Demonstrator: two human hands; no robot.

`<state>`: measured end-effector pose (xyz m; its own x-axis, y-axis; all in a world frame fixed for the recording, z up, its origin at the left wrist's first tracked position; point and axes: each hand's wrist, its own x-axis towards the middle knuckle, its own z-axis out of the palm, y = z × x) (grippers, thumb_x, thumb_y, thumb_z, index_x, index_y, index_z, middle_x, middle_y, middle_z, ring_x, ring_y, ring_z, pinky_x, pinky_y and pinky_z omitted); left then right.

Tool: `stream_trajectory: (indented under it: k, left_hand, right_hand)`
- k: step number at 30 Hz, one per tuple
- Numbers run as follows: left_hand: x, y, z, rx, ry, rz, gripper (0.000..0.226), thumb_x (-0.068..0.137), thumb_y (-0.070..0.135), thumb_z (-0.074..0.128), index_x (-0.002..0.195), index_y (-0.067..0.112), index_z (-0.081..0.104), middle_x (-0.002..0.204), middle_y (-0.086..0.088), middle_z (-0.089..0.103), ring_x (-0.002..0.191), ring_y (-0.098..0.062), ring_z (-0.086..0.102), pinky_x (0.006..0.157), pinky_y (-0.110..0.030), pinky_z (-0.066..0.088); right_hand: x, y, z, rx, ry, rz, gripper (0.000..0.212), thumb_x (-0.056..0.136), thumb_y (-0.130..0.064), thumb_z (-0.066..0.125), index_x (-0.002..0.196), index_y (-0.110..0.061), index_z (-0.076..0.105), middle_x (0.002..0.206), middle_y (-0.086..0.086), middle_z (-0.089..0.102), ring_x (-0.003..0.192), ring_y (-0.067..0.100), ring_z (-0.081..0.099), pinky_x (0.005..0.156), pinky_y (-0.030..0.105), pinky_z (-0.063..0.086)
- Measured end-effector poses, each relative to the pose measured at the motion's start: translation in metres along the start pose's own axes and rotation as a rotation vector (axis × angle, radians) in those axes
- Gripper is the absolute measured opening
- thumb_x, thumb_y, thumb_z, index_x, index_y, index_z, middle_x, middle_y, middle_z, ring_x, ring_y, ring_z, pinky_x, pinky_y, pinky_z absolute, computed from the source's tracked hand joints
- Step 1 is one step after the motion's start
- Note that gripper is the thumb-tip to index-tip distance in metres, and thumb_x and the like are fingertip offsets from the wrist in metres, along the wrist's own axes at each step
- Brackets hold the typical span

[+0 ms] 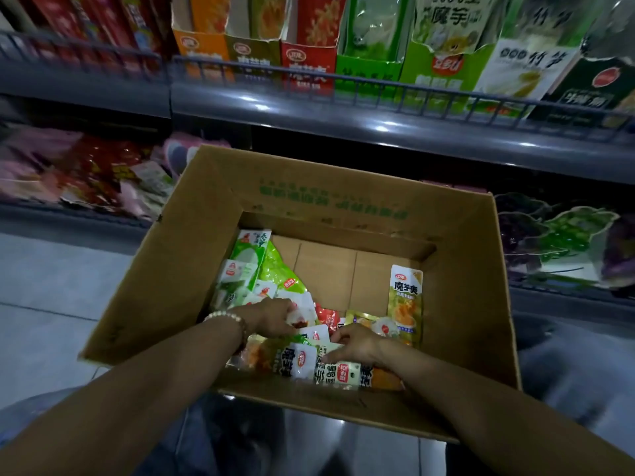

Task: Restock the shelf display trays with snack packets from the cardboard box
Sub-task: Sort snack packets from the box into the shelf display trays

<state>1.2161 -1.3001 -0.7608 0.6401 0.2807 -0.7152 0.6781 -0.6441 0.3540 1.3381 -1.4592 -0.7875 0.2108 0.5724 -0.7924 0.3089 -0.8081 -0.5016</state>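
Head view. The open cardboard box (178, 269) fills the centre, its flaps raised. Loose snack packets (245, 266) lie on the box floor, heaped along its left wall and its near wall; the far middle of the floor is bare cardboard. One yellow-green packet (405, 297) stands upright against the box's right wall.

The left hand (271, 316), with a bead bracelet (225, 317) at the wrist, reaches into the box from its near left side; its curled fingers pinch a white-and-red packet (305, 316). The right hand (357, 343) enters over the near wall, its fingers bent onto the pile of white packets (302, 360) beside that wall; whether it grips one cannot be told.

Beyond the box's far wall and above it, the shelf display trays (309, 68) stand in a row behind a wire shelf rail (261, 68), holding upright packets.
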Motion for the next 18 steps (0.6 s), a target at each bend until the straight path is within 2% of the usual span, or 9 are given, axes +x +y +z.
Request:
stream_trajectory:
  k: [5, 8, 11, 13, 16, 18]
  left_hand:
    - [0.001, -0.002, 0.001, -0.030, 0.000, 0.014, 0.060, 0.091, 0.036, 0.058, 0.139, 0.008, 0.036, 0.139, -0.011, 0.046, 0.124, -0.024, 0.046, 0.098, -0.026, 0.037]
    - [0.001, -0.002, 0.001, -0.066, -0.002, 0.017, 0.059, 0.092, 0.036, 0.057, 0.140, 0.007, 0.035, 0.140, -0.011, 0.044, 0.125, -0.024, 0.044, 0.098, -0.026, 0.036]
    - [0.001, -0.003, 0.000, -0.121, -0.008, 0.026, 0.053, 0.092, 0.034, 0.059, 0.134, 0.007, 0.042, 0.133, -0.012, 0.051, 0.119, -0.024, 0.049, 0.092, -0.025, 0.039]
    - [0.001, -0.005, 0.000, -0.193, 0.002, 0.015, 0.054, 0.091, 0.035, 0.059, 0.134, 0.007, 0.042, 0.128, -0.010, 0.053, 0.116, -0.023, 0.051, 0.090, -0.025, 0.040]
    - [0.000, -0.004, 0.002, -0.307, 0.076, 0.003, 0.055, 0.092, 0.038, 0.056, 0.136, 0.009, 0.038, 0.125, -0.009, 0.052, 0.113, -0.022, 0.051, 0.086, -0.025, 0.039]
    - [-0.002, -0.001, 0.001, -0.448, 0.149, 0.008, 0.057, 0.093, 0.037, 0.054, 0.139, 0.010, 0.034, 0.123, -0.008, 0.050, 0.110, -0.021, 0.051, 0.084, -0.024, 0.040]
  right_hand:
    - [0.007, 0.004, 0.003, 0.024, -0.011, -0.017, 0.046, 0.072, -0.031, 0.080, 0.112, -0.013, 0.064, 0.125, 0.002, 0.060, 0.114, 0.019, 0.057, 0.100, 0.034, 0.047]
    - [0.008, 0.004, -0.001, 0.050, -0.043, 0.012, 0.053, 0.074, -0.032, 0.079, 0.119, -0.010, 0.061, 0.125, 0.004, 0.061, 0.110, 0.020, 0.059, 0.097, 0.034, 0.049]
    - [0.007, 0.007, 0.000, 0.022, -0.114, 0.039, 0.074, 0.073, -0.044, 0.076, 0.135, -0.014, 0.049, 0.141, 0.001, 0.048, 0.127, 0.022, 0.047, 0.107, 0.034, 0.038]
    - [0.007, 0.007, 0.003, 0.033, -0.103, 0.036, 0.079, 0.072, -0.046, 0.077, 0.138, -0.014, 0.046, 0.143, 0.002, 0.045, 0.130, 0.022, 0.043, 0.109, 0.033, 0.036]
    - [0.002, 0.001, -0.002, 0.106, 0.005, 0.010, 0.071, 0.073, -0.037, 0.079, 0.132, -0.011, 0.051, 0.135, 0.004, 0.053, 0.122, 0.020, 0.051, 0.101, 0.028, 0.042]
    - [-0.004, -0.007, -0.014, 0.213, 0.084, -0.018, 0.049, 0.073, -0.024, 0.080, 0.115, -0.008, 0.062, 0.121, 0.008, 0.064, 0.106, 0.020, 0.062, 0.092, 0.031, 0.051]
